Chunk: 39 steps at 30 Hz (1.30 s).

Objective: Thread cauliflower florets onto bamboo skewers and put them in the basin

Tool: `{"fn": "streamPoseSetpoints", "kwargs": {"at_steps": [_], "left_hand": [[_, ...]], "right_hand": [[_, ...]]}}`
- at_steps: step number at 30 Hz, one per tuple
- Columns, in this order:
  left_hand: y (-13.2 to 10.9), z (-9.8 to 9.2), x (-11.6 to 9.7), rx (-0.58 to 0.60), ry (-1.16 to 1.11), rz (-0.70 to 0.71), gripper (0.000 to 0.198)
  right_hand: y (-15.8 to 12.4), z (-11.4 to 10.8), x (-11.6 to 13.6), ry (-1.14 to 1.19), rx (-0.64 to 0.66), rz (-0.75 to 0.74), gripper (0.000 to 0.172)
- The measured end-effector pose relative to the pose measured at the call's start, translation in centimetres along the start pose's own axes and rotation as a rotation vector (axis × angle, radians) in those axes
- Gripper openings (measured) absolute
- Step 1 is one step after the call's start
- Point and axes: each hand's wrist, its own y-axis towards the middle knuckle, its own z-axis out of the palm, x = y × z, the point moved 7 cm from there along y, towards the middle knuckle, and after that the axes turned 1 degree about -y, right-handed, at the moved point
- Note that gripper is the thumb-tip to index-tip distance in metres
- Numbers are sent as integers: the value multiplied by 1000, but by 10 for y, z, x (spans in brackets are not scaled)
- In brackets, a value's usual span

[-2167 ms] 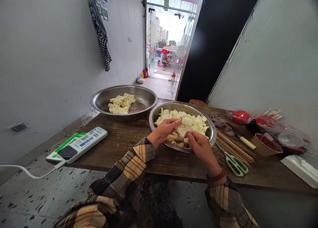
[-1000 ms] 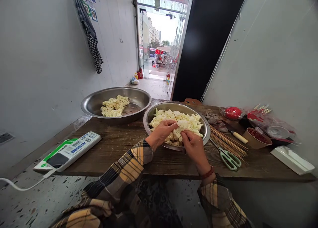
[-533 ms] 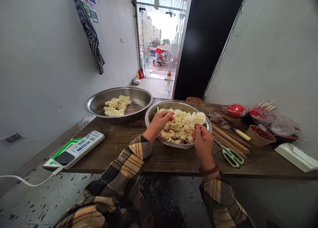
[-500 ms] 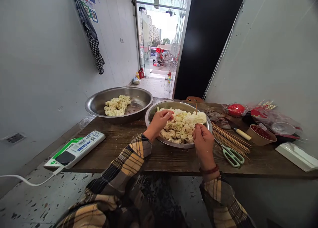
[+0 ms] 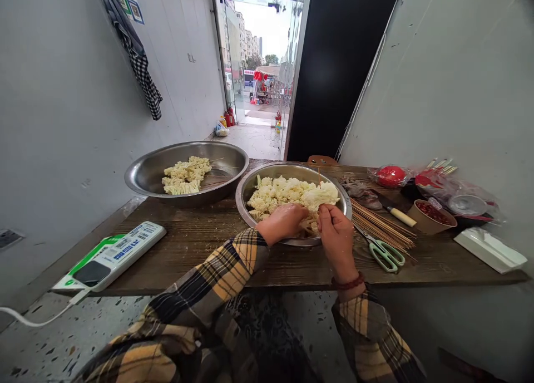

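A steel bowl [image 5: 342,194] full of loose cauliflower florets [image 5: 275,192] stands in front of me on the wooden table [image 5: 200,244]. My right hand [image 5: 336,239] is closed on a bamboo skewer [image 5: 319,178] that stands upright with a floret [image 5: 324,194] threaded on it. My left hand [image 5: 283,222] reaches down into the near side of the bowl, its fingers curled among the florets; what they hold is hidden. A second steel bowl [image 5: 146,174] at the left holds skewered cauliflower [image 5: 186,175].
Right of the near bowl lie a bundle of bamboo skewers [image 5: 381,224], green-handled scissors [image 5: 384,255] and a knife [image 5: 396,213]. Further right are a paper cup of red sauce [image 5: 429,216], bagged items [image 5: 454,196] and a white tray [image 5: 490,250]. A phone on a box [image 5: 110,255] rests at the left edge.
My left hand has dropped from above the florets into the near side of the bowl. My right hand keeps the skewer upright with the floret on it and has moved slightly inward.
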Motion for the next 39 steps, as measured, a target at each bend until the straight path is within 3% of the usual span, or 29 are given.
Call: {"fn": "streamPoseSetpoints", "kwargs": {"at_steps": [4, 9, 14, 19, 23, 27, 34, 39], "left_hand": [[5, 3, -5, 12, 11, 46, 19], [-2, -11, 5, -126, -65, 16, 27], [-17, -31, 33, -327, -402, -35, 15], [-32, -34, 67, -488, -825, -235, 22], [-36, -19, 76, -478, -1341, -315, 26], [-35, -15, 73, -434, -1604, -310, 30], [-38, -17, 74, -474, -1645, -337, 36], [-37, -20, 71, -474, -1654, -265, 37]], "right_hand": [[1, 0, -2, 15, -7, -6, 29], [0, -1, 0, -23, -17, -20, 31], [-1, -1, -4, 8, -33, 3, 31], [-1, 0, -8, 37, -22, 42, 29], [-4, 1, -7, 39, 19, 46, 29], [-5, 3, -5, -21, 102, 27, 31], [-3, 16, -1, -83, 316, -14, 32], [-3, 22, 4, -193, 393, -76, 35]]}}
